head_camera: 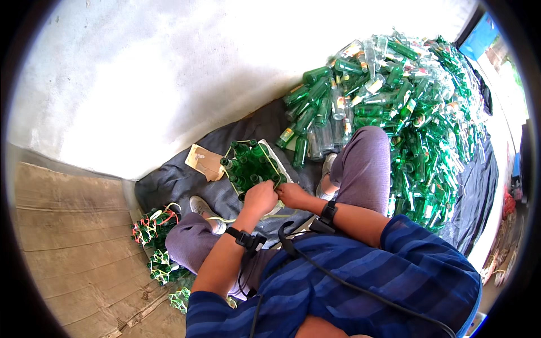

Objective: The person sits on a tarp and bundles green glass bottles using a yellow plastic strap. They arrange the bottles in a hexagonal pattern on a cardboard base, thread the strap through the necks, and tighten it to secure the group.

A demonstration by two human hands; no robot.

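Observation:
A cluster of upright green glass bottles (249,164) stands on the dark sheet between my feet, with a pale yellow strap (272,162) running around the bottle necks. At the near edge of the cluster my left hand (261,196) has its fingers closed on the strap by the necks. Close beside it, almost touching, my right hand (292,195) is closed at the same corner; the strap seems to run between them, though the fingertips are partly hidden. A loose strap end (224,219) trails below my left hand towards my shoe.
A large heap of loose green and clear bottles (405,101) rises at the right. A torn piece of cardboard (205,161) lies left of the cluster. Strapped bottle bundles (154,228) stand by my left knee, beside cardboard sheeting (76,236). A white wall (148,84) stands ahead.

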